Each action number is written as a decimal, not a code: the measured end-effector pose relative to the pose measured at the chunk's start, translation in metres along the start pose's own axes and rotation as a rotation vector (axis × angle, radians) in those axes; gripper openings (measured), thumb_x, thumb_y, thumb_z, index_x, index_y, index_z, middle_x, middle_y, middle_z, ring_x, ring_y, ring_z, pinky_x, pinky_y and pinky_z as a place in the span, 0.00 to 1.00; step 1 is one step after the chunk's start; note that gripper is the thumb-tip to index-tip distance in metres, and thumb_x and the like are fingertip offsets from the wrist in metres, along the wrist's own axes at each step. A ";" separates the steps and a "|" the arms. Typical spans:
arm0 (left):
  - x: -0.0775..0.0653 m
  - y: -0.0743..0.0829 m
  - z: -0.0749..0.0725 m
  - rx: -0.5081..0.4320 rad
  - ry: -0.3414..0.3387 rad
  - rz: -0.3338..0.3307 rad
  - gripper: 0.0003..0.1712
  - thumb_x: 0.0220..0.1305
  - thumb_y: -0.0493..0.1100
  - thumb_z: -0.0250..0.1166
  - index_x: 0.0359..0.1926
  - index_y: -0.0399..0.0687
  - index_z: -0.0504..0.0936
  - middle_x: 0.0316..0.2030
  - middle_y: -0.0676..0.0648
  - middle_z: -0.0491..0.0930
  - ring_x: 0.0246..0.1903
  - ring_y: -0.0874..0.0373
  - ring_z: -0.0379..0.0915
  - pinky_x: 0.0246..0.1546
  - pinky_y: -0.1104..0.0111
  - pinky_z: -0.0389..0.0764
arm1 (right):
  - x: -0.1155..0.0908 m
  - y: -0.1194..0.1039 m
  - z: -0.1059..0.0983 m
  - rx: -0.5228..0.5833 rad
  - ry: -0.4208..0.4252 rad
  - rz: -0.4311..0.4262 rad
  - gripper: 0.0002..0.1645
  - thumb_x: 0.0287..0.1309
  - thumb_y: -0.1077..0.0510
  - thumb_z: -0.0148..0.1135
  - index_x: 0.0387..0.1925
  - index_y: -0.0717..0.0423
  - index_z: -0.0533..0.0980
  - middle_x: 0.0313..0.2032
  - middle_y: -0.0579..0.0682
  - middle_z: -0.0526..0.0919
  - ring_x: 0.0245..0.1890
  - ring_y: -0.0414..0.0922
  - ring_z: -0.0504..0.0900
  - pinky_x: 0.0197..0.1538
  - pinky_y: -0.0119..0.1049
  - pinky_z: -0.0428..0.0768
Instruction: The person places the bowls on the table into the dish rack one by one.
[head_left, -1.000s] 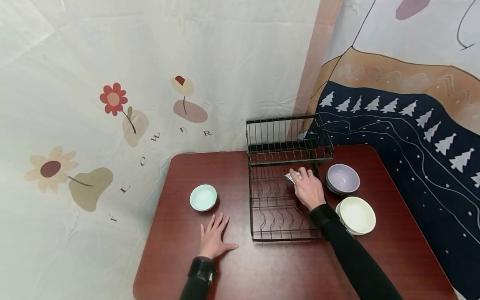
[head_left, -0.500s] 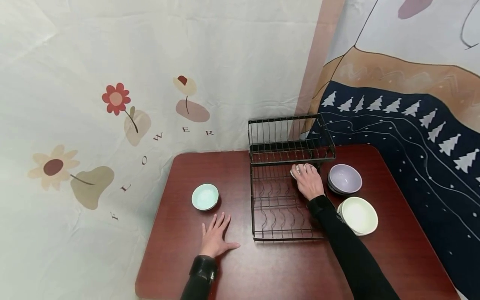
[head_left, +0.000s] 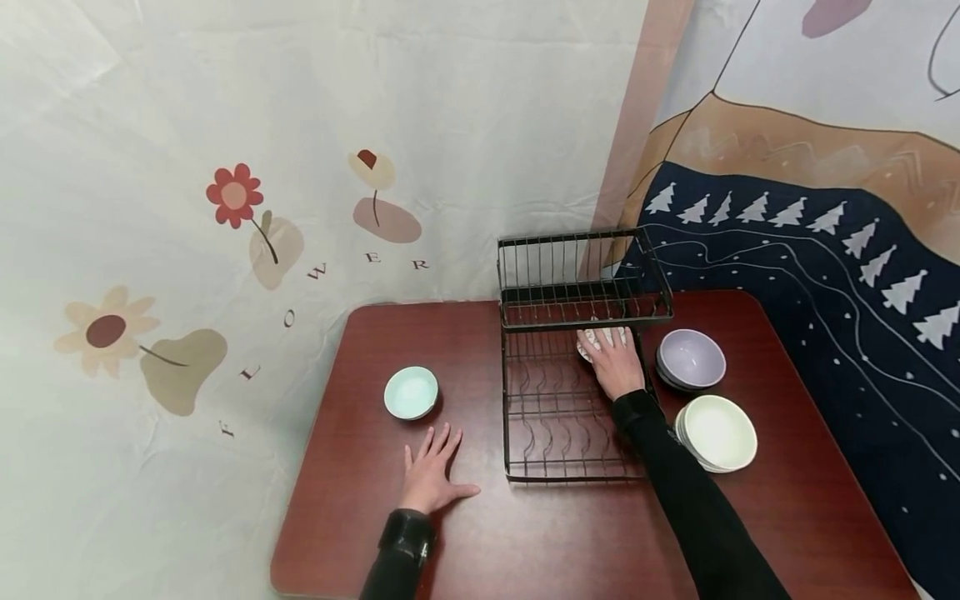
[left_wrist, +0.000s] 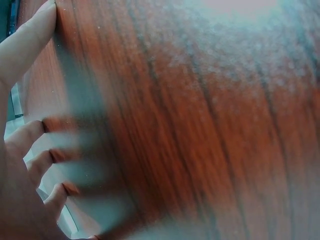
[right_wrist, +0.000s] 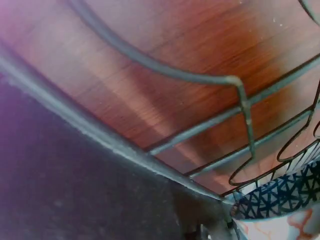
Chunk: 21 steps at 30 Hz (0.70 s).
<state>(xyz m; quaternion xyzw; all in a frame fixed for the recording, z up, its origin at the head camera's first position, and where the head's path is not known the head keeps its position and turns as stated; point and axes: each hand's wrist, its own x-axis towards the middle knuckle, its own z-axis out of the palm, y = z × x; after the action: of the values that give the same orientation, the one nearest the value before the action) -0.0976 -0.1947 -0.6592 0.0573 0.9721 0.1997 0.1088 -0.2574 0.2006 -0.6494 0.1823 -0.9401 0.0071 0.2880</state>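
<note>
My right hand [head_left: 618,368] rests on a patterned bowl [head_left: 583,351] at the back of the dish rack's [head_left: 577,479] lower tier, just below the upper basket. Its fingers look fairly straight across the bowl and cover much of it. The right wrist view shows the bowl [right_wrist: 277,197] against the rack wires, dark blue patterning inside and white with orange-red marks outside; no fingers appear there. On the table my left hand [head_left: 429,482] lies with fingers spread, holding nothing. A mint-green bowl [head_left: 411,392] sits just beyond its fingertips.
A lavender bowl [head_left: 692,358] stands on a darker one to the rack's right. Nearer the front is a stack of cream bowls [head_left: 720,433], close beside my right sleeve [head_left: 686,492]. The rack's upper basket [head_left: 585,323] overhangs the back. Printed cloth [head_left: 450,150] hangs behind the table [head_left: 525,542].
The patterned bowl, earlier tilted in my right hand, has been shifted back and right beneath the upper basket. My right fingers have straightened over it. The left hand stays in place.
</note>
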 end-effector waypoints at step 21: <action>0.000 -0.002 0.002 -0.006 -0.002 0.003 0.66 0.48 0.68 0.87 0.85 0.57 0.69 0.87 0.44 0.62 0.87 0.36 0.53 0.82 0.23 0.47 | 0.016 0.002 0.000 0.168 -0.232 0.092 0.38 0.64 0.80 0.67 0.73 0.56 0.79 0.75 0.71 0.75 0.74 0.73 0.75 0.77 0.72 0.71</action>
<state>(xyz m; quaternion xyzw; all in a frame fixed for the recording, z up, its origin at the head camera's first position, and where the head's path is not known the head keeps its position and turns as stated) -0.0969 -0.1956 -0.6615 0.0584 0.9714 0.2026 0.1094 -0.2704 0.1971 -0.6411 0.1622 -0.9705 0.0779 0.1607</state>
